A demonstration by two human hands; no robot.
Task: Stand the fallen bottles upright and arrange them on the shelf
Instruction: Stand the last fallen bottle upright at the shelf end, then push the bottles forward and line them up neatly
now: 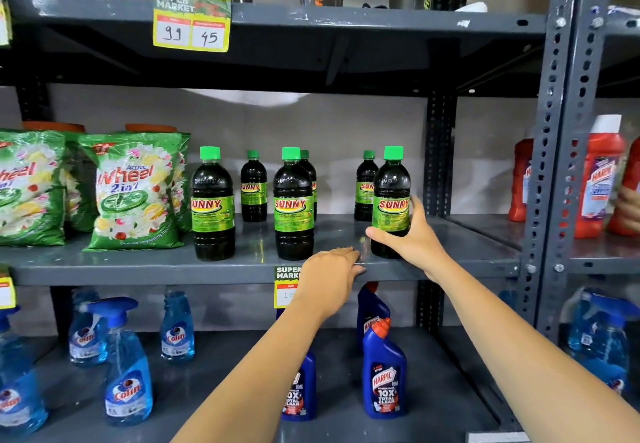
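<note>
Several dark Sunny bottles with green caps stand upright on the middle grey shelf (138, 271). Three stand in the front row: left bottle (212, 205), middle bottle (293, 205) and right bottle (391, 196). Smaller-looking ones stand behind, among them a rear bottle (254, 188) and another rear bottle (364, 188). My right hand (412, 238) grips the lower part of the right front bottle, which stands on the shelf. My left hand (332, 278) rests flat on the shelf's front edge, fingers together, holding nothing.
Green Wheel detergent bags (133, 193) fill the shelf's left. Blue Colin spray bottles (128, 366) and blue Harpic bottles (384, 373) stand on the shelf below. Red Harpic bottles (601, 179) sit in the right bay, where another person's hand (628, 207) shows. Shaker cups line the top shelf.
</note>
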